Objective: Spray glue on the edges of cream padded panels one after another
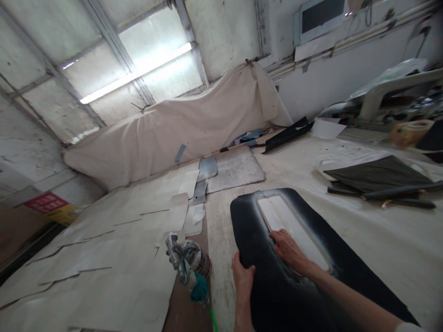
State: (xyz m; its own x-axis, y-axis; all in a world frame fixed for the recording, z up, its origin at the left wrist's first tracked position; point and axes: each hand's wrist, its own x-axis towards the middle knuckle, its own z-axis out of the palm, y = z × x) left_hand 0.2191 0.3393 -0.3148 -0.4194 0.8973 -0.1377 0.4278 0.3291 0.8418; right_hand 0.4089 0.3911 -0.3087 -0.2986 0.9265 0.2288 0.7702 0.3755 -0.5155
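Head view is showing a black panel lying on the worktop, the left hand pinching its left edge; the right hand is touching the pale inset at its border, grip unclear. Likely light and bendable, the panel is inviting edge holds.

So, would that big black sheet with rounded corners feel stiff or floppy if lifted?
The big black rounded-corner sheet would probably flex, as it looks thin and seems creased beneath the right hand. Rolling or tipping seems unlikely, since it lies flat on the pale work surface.
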